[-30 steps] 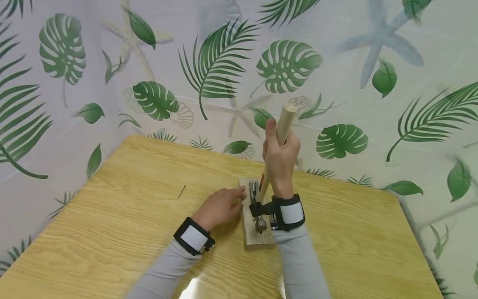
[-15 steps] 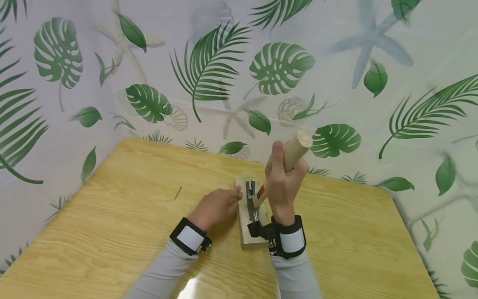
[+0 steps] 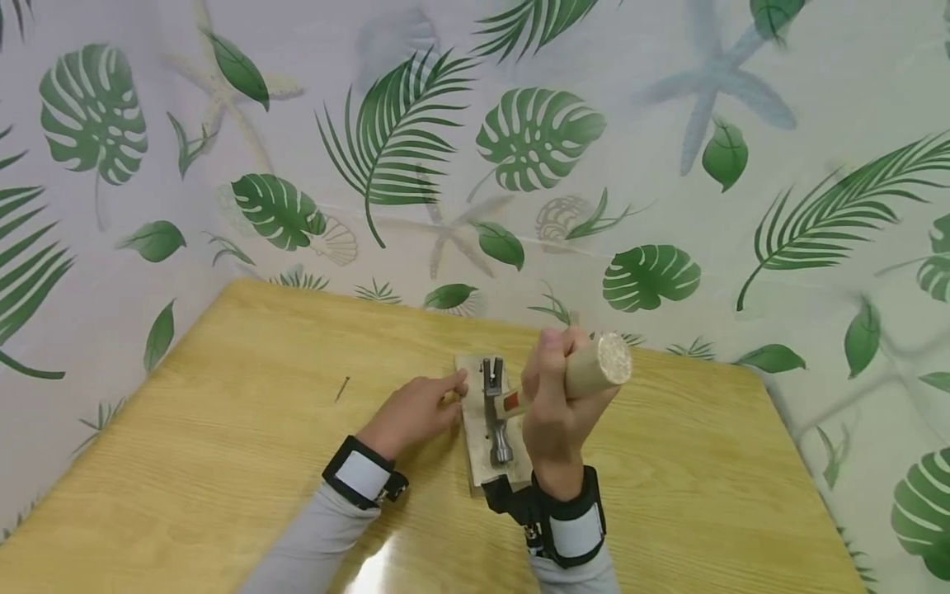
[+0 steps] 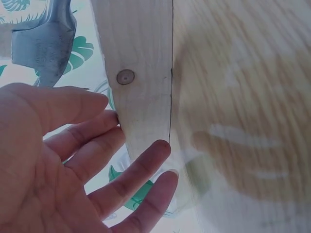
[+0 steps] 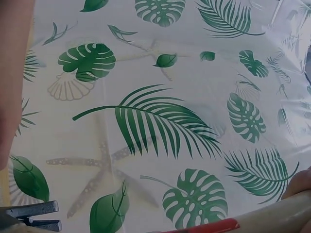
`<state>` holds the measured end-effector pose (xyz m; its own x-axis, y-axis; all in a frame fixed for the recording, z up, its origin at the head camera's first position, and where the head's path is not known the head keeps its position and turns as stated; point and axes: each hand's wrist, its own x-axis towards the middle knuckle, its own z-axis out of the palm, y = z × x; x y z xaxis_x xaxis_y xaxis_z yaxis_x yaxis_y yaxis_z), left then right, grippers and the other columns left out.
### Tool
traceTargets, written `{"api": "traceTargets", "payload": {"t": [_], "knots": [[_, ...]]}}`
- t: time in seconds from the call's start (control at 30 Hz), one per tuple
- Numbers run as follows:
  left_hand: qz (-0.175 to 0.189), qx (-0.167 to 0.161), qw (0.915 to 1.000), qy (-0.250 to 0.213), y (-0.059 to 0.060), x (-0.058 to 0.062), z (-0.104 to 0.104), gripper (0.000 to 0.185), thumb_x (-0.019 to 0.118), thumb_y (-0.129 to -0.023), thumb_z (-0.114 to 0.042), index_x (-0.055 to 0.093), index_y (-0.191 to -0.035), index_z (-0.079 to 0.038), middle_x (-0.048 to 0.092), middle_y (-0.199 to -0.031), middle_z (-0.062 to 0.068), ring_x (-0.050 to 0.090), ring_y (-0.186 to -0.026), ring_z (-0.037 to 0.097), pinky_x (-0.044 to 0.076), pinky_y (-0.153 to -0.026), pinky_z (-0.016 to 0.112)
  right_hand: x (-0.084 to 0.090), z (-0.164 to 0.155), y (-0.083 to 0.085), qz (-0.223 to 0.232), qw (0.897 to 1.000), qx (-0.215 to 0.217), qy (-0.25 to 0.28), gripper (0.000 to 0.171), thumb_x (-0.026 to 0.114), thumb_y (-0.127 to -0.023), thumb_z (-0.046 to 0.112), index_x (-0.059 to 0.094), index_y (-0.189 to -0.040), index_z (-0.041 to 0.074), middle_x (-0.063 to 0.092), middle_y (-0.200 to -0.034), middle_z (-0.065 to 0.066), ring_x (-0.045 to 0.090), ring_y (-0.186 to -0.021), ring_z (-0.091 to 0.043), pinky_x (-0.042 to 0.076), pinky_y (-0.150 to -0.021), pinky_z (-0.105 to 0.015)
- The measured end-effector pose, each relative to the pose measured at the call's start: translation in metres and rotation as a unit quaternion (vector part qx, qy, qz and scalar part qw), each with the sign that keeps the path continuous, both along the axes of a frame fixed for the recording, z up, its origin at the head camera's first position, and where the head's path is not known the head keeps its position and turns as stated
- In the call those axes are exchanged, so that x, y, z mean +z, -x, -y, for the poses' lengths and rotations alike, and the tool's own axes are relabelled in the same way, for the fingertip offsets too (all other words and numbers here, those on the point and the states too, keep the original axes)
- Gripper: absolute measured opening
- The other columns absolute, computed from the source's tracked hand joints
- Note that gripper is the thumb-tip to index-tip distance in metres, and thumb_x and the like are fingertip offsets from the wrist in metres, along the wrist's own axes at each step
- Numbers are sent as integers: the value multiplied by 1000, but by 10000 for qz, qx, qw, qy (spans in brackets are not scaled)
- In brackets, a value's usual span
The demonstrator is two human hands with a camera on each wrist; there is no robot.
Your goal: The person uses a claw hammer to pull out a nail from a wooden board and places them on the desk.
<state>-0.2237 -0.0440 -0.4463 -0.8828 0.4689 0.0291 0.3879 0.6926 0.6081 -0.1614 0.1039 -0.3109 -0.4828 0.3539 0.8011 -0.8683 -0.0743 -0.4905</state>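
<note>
A small pale wooden block (image 3: 467,429) lies on the table (image 3: 223,462). A claw hammer lies with its steel head (image 3: 496,412) on the block, claw at the far end. My right hand (image 3: 555,404) grips the wooden handle (image 3: 594,371), which tilts up toward me. My left hand (image 3: 416,408) rests beside the block, straight fingers touching its left edge. In the left wrist view the fingers (image 4: 112,141) lie against the block (image 4: 141,48), a nail head (image 4: 125,76) sits flush in it, and the hammer head (image 4: 46,43) is beyond. The right wrist view shows the claw (image 5: 31,216) and a red label (image 5: 209,226).
A loose nail (image 3: 341,388) lies on the table to the left of the block. A leaf-printed curtain (image 3: 519,148) hangs close behind the table's far and left edges. The table's right edge (image 3: 809,462) is near.
The hammer handle has swung down from nearly upright to a low tilt toward me, my right hand moving with it. My left hand stays at the block's edge.
</note>
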Motion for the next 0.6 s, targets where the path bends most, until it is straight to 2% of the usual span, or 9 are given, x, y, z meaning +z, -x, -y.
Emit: {"api": "traceTargets", "payload": {"t": [0.07, 0.13, 0.23, 0.33, 0.47, 0.6], "knots": [[12, 6, 10000, -38, 0, -2, -1, 33, 61, -101, -16, 66, -133, -14, 63, -140, 8, 50, -65, 16, 43, -56, 30, 1, -5, 0, -53, 10000, 55, 62, 40, 52, -96, 3, 33, -61, -3, 30, -46, 0, 27, -36, -10, 23, -34, -23], [-105, 36, 9999, -50, -1, -3, -1, 32, 62, -100, -16, 67, -131, -14, 64, -139, 7, 58, -73, 18, 49, -62, 33, 1, -9, 0, -85, 9998, 124, 146, 41, 51, -97, 2, 31, -62, -3, 30, -47, 0, 27, -36, -10, 23, -35, -23], [-418, 172, 9988, -192, -4, -2, -1, 32, 63, -99, -17, 68, -130, -13, 65, -138, 6, 67, -101, 26, 56, -83, 41, 2, -13, -4, -37, 9995, 200, 256, 41, 52, -98, 3, 32, -63, -3, 30, -48, 0, 26, -36, -9, 23, -35, -23], [-684, 185, 9965, -433, -6, 2, -5, 34, 64, -99, -19, 66, -133, -13, 64, -139, 5, 60, -125, 29, 49, -105, 44, 5, -17, -9, -3, 9990, 308, 324, 39, 53, -98, 3, 33, -64, -3, 30, -48, 1, 25, -36, -8, 22, -34, -22], [-623, -354, 9938, -844, -9, 7, -12, 35, 64, -100, -15, 65, -134, -11, 64, -138, 8, 56, -130, 29, 45, -110, 45, 8, -22, -18, 24, 9977, 524, 426, 36, 52, -98, 2, 35, -67, -2, 29, -49, 0, 24, -36, -8, 20, -33, -22], [-567, -885, 9893, -1014, -13, 8, -18, 18, 67, -98, -11, 73, -115, -10, 72, -120, 5, 62, -118, 28, 50, -101, 45, 7, -25, -26, 99, 9967, 677, 441, 36, 52, -98, 1, 34, -67, -2, 28, -49, 0, 23, -35, -8, 19, -32, -22]]}}
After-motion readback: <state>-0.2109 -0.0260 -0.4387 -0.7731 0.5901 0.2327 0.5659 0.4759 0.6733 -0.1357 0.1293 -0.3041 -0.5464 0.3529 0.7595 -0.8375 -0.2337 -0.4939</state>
